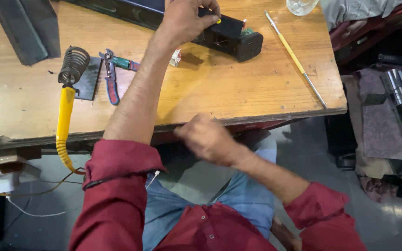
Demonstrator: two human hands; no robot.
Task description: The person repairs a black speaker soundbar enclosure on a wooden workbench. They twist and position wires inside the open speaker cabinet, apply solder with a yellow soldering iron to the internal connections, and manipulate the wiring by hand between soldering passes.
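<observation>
1. Left hand (188, 19) is stretched out over the far side of the wooden table (219, 88), fingers curled down and closed over the top of a black box-shaped device (231, 37). Grip looks firm; palm is hidden from this view.
2. The device lies near the table's far edge, its right end showing a dark block face and a bit of green and red beside it.
3. Right hand (206, 138) sits at the near table edge, just below the tabletop, fingers loosely bent. It's blurred; can't tell whether it holds anything.
4. Small white-and-red object (176, 57) lies on the table just beside the left wrist.
5. Soldering iron (64, 118) with yellow handle rests in its coiled stand (74, 65), left of the forearm; handle overhangs the near edge.
6. Cutters (111, 76) with red and green grips lie between the stand and the forearm.
7. Long thin yellow-handled tool (295, 59) lies diagonally at the right side, well apart from both hands.
8. Containers: a clear glass (301, 6) at the top edge, cropped; contents not discernible.
</observation>
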